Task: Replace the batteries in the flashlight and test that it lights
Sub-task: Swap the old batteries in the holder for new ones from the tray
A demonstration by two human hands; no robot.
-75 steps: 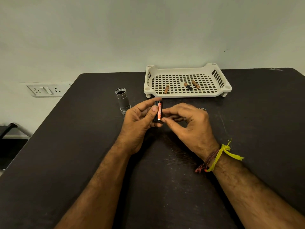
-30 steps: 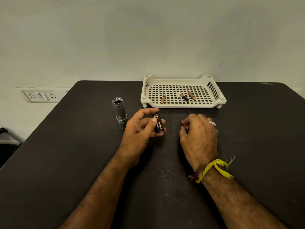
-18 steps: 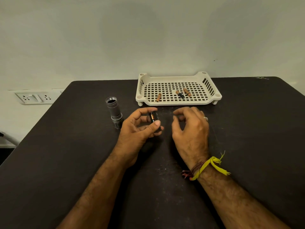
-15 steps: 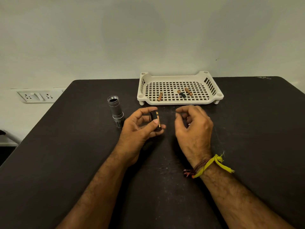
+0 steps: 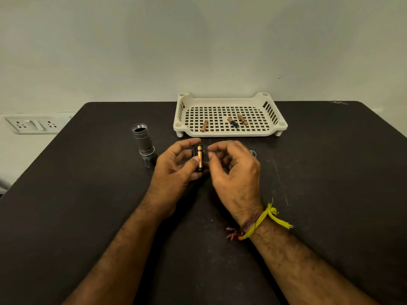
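While my left hand (image 5: pixel 176 170) curls around the black battery holder (image 5: pixel 197 158), thumb on its front and fingers behind, a copper-coloured battery (image 5: pixel 200 158) shows in its facing slot. My right hand (image 5: pixel 235 170) hovers just beside it, thumb and forefinger nearly pinched together (whether anything sits between them I cannot tell). The flashlight body (image 5: pixel 144 147) stands on its head, open threaded end up, near the table's (image 5: pixel 66 216) left edge side of my hands. Towards the far edge sits the cream tray (image 5: pixel 229 134) with three loose batteries (image 5: pixel 233 122) in it. A small metal part (image 5: pixel 253 153) peeks from behind my right hand.
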